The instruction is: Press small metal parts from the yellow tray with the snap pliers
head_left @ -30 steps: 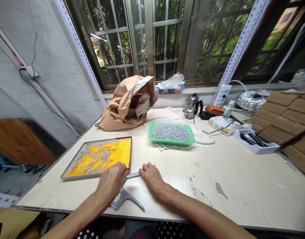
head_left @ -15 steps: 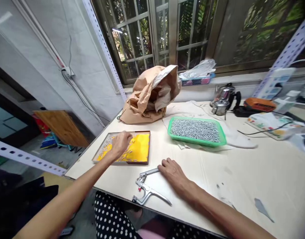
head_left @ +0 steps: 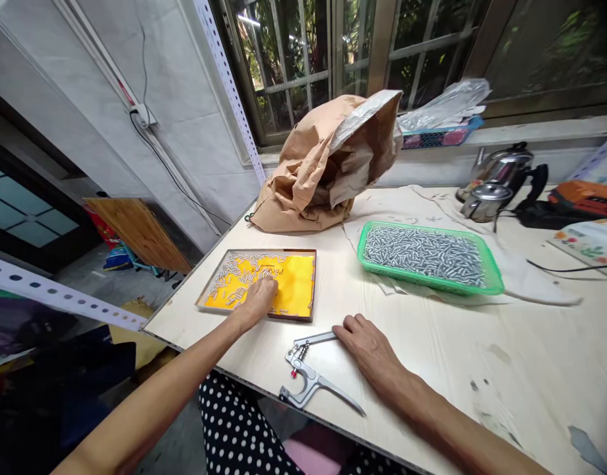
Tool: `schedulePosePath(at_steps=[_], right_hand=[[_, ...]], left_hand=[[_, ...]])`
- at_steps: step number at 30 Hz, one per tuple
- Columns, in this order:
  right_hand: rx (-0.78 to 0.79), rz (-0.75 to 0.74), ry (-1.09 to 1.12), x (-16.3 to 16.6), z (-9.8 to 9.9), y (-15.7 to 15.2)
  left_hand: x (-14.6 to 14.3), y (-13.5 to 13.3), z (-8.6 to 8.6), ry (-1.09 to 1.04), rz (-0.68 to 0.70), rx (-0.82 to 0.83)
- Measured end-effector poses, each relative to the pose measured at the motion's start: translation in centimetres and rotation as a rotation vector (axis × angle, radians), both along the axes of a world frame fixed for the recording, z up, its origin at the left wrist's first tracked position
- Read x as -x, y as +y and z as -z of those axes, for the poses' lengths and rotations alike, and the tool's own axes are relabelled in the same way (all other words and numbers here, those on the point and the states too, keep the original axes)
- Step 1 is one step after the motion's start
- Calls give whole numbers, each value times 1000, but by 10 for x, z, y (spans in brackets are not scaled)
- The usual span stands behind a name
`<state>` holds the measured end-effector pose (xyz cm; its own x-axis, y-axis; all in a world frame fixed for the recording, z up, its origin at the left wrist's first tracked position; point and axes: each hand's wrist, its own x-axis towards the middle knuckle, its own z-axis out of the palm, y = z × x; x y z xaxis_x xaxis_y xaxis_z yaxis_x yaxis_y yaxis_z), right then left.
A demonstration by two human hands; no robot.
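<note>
My left hand [head_left: 260, 298] reaches into a shallow yellow-lined tray [head_left: 303, 290] near the table's left edge, its fingers curled down onto several small metal pins scattered there; what they pinch is hidden. My right hand [head_left: 370, 343] lies flat on the tabletop, fingers apart, its fingertips touching the upper arm of silver snap pliers [head_left: 308, 379] that rest near the table's front edge. A green basket [head_left: 494, 280] full of metal pins stands further back to the right.
A crumpled brown paper sack [head_left: 323, 171] sits at the back by the window. A steel kettle [head_left: 496, 178], an orange device [head_left: 588, 198] and a cable lie at the back right. White cloth lies under the basket. The table's left edge drops to the floor.
My left hand left the pliers, went over the yellow tray and now presses down among the pins. The view has swung left. My right hand stays beside the pliers.
</note>
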<state>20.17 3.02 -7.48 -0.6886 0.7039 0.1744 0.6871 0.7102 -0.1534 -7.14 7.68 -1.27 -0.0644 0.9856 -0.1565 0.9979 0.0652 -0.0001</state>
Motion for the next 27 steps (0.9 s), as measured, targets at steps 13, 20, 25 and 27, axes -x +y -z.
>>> schedulePosePath(at_steps=[13, 20, 25, 27], right_hand=[[126, 34, -30, 4, -21, 2], [342, -39, 700, 61, -38, 7], [494, 69, 871, 90, -44, 20], [511, 89, 900, 94, -44, 24]], left_hand=[[-5, -65, -8, -948, -366, -13], [-35, -67, -11, -1385, -381, 37], [-45, -66, -13, -1329, -377, -56], [-43, -66, -15, -1378, -393, -39]])
